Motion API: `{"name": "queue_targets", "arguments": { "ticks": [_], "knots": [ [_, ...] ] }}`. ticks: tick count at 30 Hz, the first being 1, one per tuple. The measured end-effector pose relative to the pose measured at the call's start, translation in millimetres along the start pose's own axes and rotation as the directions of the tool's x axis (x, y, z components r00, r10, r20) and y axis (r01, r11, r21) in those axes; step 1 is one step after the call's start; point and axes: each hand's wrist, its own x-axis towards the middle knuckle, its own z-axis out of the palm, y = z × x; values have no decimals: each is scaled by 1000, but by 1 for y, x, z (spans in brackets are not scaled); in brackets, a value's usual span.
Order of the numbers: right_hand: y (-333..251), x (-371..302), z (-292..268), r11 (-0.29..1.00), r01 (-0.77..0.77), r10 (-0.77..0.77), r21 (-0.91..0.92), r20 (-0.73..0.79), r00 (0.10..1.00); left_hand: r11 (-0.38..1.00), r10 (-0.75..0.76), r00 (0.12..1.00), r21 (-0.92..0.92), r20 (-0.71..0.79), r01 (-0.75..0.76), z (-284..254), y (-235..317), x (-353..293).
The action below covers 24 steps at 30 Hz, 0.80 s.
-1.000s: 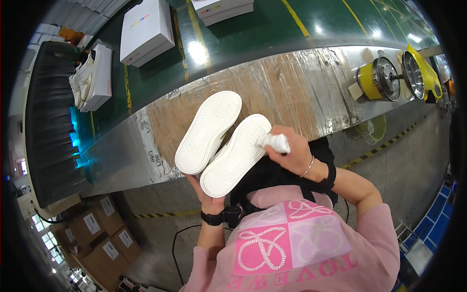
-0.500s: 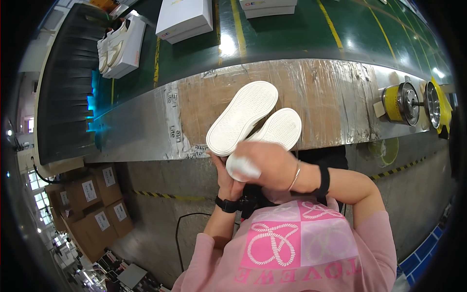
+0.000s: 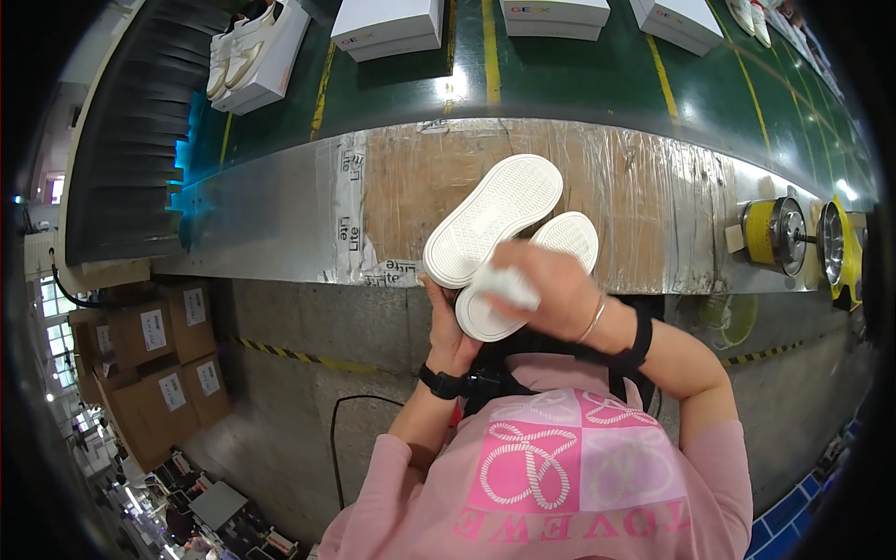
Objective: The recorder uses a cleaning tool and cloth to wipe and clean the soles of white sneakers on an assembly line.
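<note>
- Across the top lay a long green surface (image 3: 597, 84) with yellow lines. More of its right part showed than a second before.
- In front of it stood a grey metal bench (image 3: 252, 224). The brown cardboard (image 3: 401, 177) on top sat farther right in the view than before.
- On the green surface, a third white box (image 3: 677, 26) had come into view at the right. It had not shown a second before.
- Over the bench's near edge were two white shoes, the left shoe (image 3: 495, 215) and the right shoe (image 3: 574, 238), bottoms up and side by side. They showed farther right than before.
- The right hand (image 3: 560, 285) was curled around a white wad and looked blurry. A second before, it was by the right shoe's far end; now it was nearer the close end.
- The left hand (image 3: 453, 327) held both shoes by their close ends, as before.
- The white wad (image 3: 511, 287) was over the right shoe's bottom. Blur hid whether it touched.
</note>
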Motion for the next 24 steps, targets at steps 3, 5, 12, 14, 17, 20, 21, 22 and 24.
{"name": "queue_targets", "arguments": {
  "ticks": [3, 5, 12, 14, 17, 20, 21, 22, 24],
  "knots": [
    [38, 2, -13, 978, -148, 140, -146, -66, 988, 999, -10, 995, -29, 97, 13, -7, 0, 2],
    [42, 3, -16, 956, -209, 195, -203, -89, 977, 998, -7, 995, -67, 100, 14, -7, -1, 3],
    [-22, 26, 21, 994, 107, -93, -35, 277, 956, 986, 22, 998, 165, 57, -32, -32, -12, -3],
    [14, 20, 19, 998, 56, -56, -1, -121, 991, 938, 246, 937, 183, 248, -294, 7, -2, -13],
    [68, 7, -16, 952, -306, 305, 15, -156, 940, 990, 139, 977, 4, 161, -142, -11, -5, -2],
    [87, 11, -29, 891, -451, 449, 41, -217, 867, 986, 143, 980, 62, 137, -152, -14, -5, -1],
    [95, 14, -31, 891, -452, 448, 36, -227, 865, 1000, -4, 1000, -13, -6, 4, -18, -3, 3],
    [107, 16, -31, 860, -506, 502, 59, -263, 824, 1000, -10, 1000, -11, 5, 10, -18, -4, 4],
    [124, 22, -35, 829, -552, 550, 85, -304, 778, 999, -24, 1000, -35, -4, 24, -19, -5, 4]
  ]
}}
